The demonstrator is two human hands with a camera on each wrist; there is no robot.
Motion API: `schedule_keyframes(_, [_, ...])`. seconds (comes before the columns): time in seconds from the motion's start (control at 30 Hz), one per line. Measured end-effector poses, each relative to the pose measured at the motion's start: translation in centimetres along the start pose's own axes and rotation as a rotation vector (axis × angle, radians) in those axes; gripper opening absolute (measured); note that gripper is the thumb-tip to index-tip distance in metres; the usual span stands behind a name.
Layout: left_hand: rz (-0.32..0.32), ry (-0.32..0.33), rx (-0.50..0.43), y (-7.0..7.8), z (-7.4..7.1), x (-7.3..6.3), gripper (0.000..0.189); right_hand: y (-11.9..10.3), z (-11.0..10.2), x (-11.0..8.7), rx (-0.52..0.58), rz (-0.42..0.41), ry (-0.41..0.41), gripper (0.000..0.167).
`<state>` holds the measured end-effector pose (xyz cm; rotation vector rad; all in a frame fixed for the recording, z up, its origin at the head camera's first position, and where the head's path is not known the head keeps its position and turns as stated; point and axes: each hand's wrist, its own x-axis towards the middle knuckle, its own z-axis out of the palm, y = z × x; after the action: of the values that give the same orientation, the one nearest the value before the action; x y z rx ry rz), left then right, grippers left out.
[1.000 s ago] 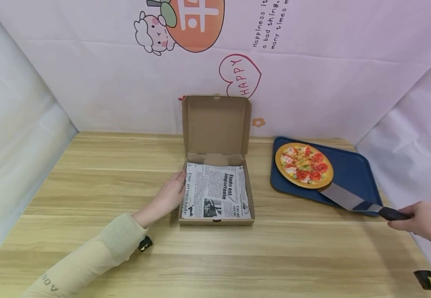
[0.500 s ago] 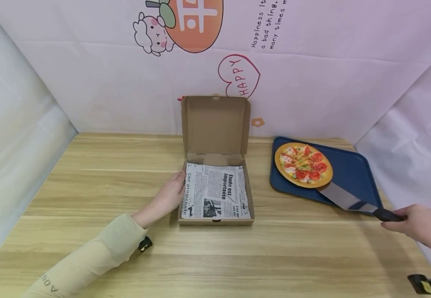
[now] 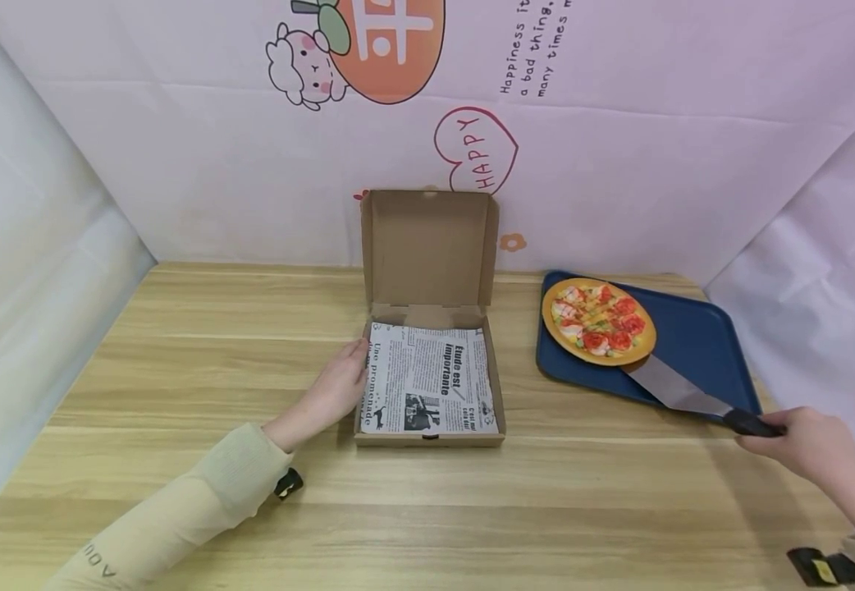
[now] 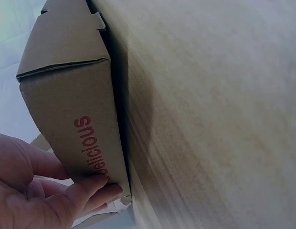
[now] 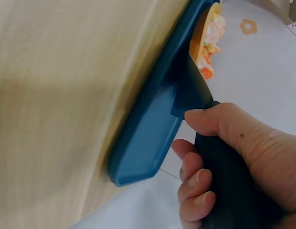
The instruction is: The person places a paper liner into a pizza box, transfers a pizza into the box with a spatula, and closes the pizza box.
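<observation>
In the head view my left hand (image 3: pixel 335 382) is at the left wall of an open cardboard pizza box (image 3: pixel 430 441). The left wrist view shows its fingers pinching that wall, some outside and some behind its edge. Newspaper-print paper (image 3: pixel 427 377) lines the box. My right hand (image 3: pixel 811 447) grips the black handle of a metal spatula (image 3: pixel 674 386), with the thumb along the top. The spatula's blade goes under the near right edge of a pizza (image 3: pixel 600 322). That pizza, topped with red and white pieces, sits over the left part of a blue tray (image 3: pixel 708 336).
The box's lid (image 3: pixel 431 246) stands upright near the cloth backdrop (image 3: pixel 250 180). Bare wooden tabletop (image 3: pixel 575 501) lies between the box and the tray. White cloth walls flank both sides.
My right hand and the spatula have moved to the left. The pizza has shifted slightly left and up in the head view. My left hand and the box have stayed in place.
</observation>
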<state>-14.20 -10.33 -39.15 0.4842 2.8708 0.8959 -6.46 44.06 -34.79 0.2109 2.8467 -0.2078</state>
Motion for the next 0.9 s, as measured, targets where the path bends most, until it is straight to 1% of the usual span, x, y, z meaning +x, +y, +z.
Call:
schedule_keyframes(0.13, [0.006,0.005,0.000,0.0,0.0,0.0,0.050,-0.2,0.5,0.1,0.008,-0.038,0.025,0.058])
schedule_keyframes(0.23, [0.006,0.005,-0.003,0.0,0.0,0.0,0.050,-0.6,0.8,0.1,0.006,-0.073,0.057,0.046])
schedule_keyframes(0.37, [0.006,0.004,-0.001,0.0,0.0,0.0,0.050,-1.0,1.2,0.4,0.008,-0.104,0.057,0.034])
schedule_keyframes(0.43, [0.003,0.003,-0.002,0.0,0.0,0.0,0.050,-1.0,1.4,0.7,-0.002,-0.121,0.054,0.032])
schedule_keyframes(0.53, [0.003,0.004,0.000,0.0,0.0,0.0,0.050,-1.0,1.7,1.1,-0.002,-0.135,0.049,0.034])
schedule_keyframes(0.8, [0.003,0.008,-0.003,-0.2,0.2,0.1,0.050,-1.4,2.3,1.6,0.015,-0.129,-0.015,0.060])
schedule_keyframes(0.9, [0.003,0.009,-0.007,-0.2,0.3,0.1,0.050,-1.8,2.4,1.8,0.027,-0.118,-0.025,0.065])
